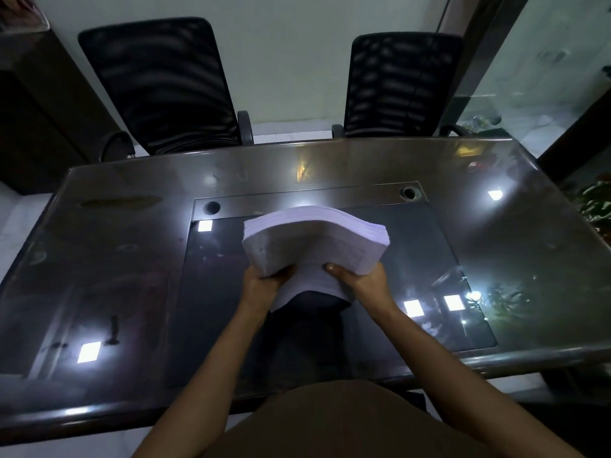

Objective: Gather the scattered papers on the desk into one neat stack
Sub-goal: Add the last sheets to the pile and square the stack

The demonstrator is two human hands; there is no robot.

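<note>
- The stack of papers (pixel 314 239) is thick and white. It sits at the middle of the dial, over the centre of the surface (pixel 132 226), and I hold it by its near edge.
- The stack bows upward along its middle and its far end sags toward 12 o'clock. I cannot tell whether that far end touches the surface.
- My left hand (pixel 263 284) grips the near edge at about 7 o'clock from the stack's centre, with the fingers curled under the sheets.
- My right hand (pixel 362 280) grips the same edge at about 5 o'clock. Its thumb (pixel 330 268) presses down on the top sheet and the other fingers are hidden beneath.
- A lower part of the stack droops between my two hands toward 6 o'clock.
- Under the stack lies a dark glass panel (pixel 429 259) inset in the glossy surface, which shows bright square light reflections (pixel 88 352).
- Two round cable holes sit past the stack, one (pixel 211 207) at 10 o'clock and the other (pixel 409 192) at 1 o'clock.
- Beyond the far edge stand two black mesh office chairs, one (pixel 158 84) at 11 o'clock and one (pixel 400 84) at 1 o'clock.
- A leafy plant (pixel 595 203) shows at 3 o'clock, off the surface's right side.
</note>
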